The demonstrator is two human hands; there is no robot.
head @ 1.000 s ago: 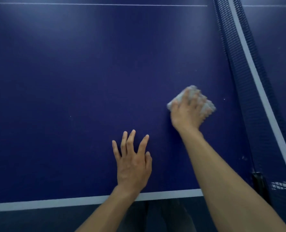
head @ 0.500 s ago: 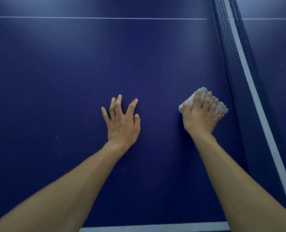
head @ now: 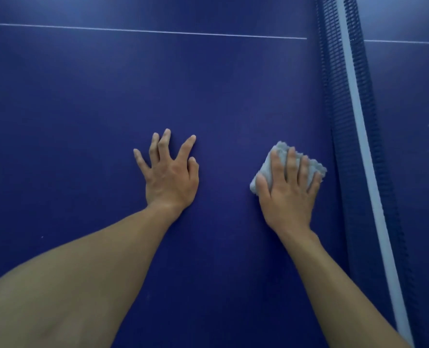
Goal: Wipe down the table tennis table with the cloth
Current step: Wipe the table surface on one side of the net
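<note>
folded, nubby pale-grey cloth [head: 275, 159] lying centre-right of frame under straight, flat-pressed fingers of r. hand [head: 287, 194], on smooth dark-blue table [head: 108, 96] just left of mesh net [head: 344, 121]; l. hand [head: 170, 177] splayed flat, holding nothing.

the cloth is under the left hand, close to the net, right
No. The cloth is under the right hand, not the left hand, which lies flat on the bare table. It is close to the net, as the head view shows.
</note>
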